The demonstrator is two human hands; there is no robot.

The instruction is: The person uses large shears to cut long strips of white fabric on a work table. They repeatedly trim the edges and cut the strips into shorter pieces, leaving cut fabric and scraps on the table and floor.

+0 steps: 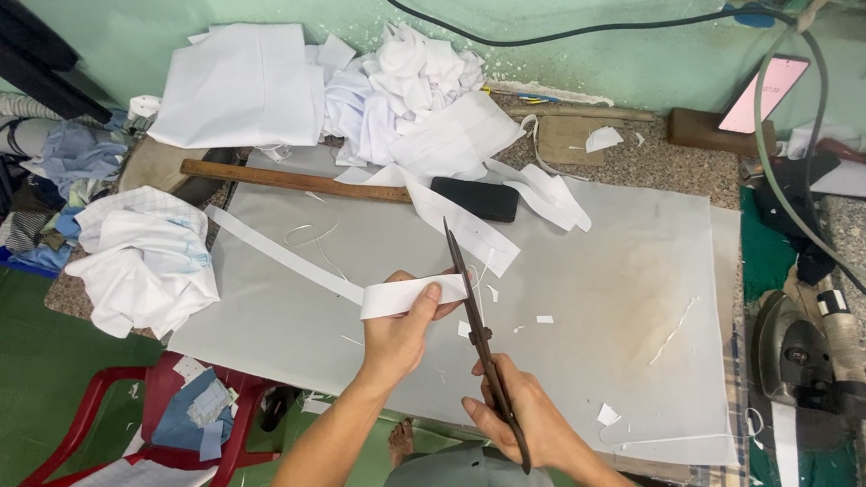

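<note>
**Scissors meet a white strip at a cluttered cutting table**

A pale cloth-covered table (585, 383) fills the view, set against a green wall, its far edge heaped with white fabric (252, 87) and crumpled offcuts. A wooden ruler (287, 179) and a black phone (474, 199) lie just beyond the work. An iron (797, 351) rests at the right edge, off the cutting area; a red chair (142, 416) stands below the table's left corner. The left hand (397, 337) is closed on a folded white strip (412, 295), lifting it off the table with its end out toward the blades. The right hand (518, 414) is wrapped around the handles of long dark scissors (474, 316), whose blades touch the strip's end. Tiny white snippets dot the cloth nearby.
</note>
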